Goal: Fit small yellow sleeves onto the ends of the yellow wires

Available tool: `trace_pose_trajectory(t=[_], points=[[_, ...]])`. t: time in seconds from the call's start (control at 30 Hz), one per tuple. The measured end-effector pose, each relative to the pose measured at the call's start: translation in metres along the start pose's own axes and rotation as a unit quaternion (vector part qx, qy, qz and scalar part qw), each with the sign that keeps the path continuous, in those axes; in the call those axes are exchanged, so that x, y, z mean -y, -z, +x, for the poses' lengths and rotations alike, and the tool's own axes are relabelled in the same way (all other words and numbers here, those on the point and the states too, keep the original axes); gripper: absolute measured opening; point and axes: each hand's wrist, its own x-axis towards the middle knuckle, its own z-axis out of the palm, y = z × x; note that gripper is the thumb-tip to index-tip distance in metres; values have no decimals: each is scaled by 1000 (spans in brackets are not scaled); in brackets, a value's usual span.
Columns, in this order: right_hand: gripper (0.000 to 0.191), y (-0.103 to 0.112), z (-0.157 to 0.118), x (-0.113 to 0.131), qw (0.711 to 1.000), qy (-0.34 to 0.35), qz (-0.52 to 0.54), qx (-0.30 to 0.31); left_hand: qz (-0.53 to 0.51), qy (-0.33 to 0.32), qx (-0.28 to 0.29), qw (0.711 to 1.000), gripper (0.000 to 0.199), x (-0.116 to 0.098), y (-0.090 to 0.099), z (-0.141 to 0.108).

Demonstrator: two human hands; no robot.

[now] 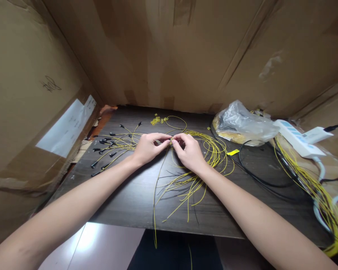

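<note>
Two pinch grips noted, fingertips close together: left hand (145, 149) and right hand (189, 153) both grasp among slender yellow plastic-coated wires (218, 149), apparently steadying a short section; exact strand too small to tell. Wires coil beside the right hand; small black cylindrical connectors (96, 149) fan leftward, presumably against tangling. Surface: dark wood-grain table (124, 198). Surroundings: taped brown cardboard panels (197, 56).

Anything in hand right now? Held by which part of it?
Yes: yellow wires, pinched in the fingertips of the left hand and right hand, close together. Exact spot along the wires can't be told; fingers cover it.
</note>
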Motion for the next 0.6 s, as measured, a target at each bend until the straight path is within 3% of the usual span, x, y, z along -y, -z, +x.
trace_pose_trajectory(t=[0.6], points=[[16,2,0,1,1000,1,-8,2,-5,-4,17,1000,18,0,2,0]])
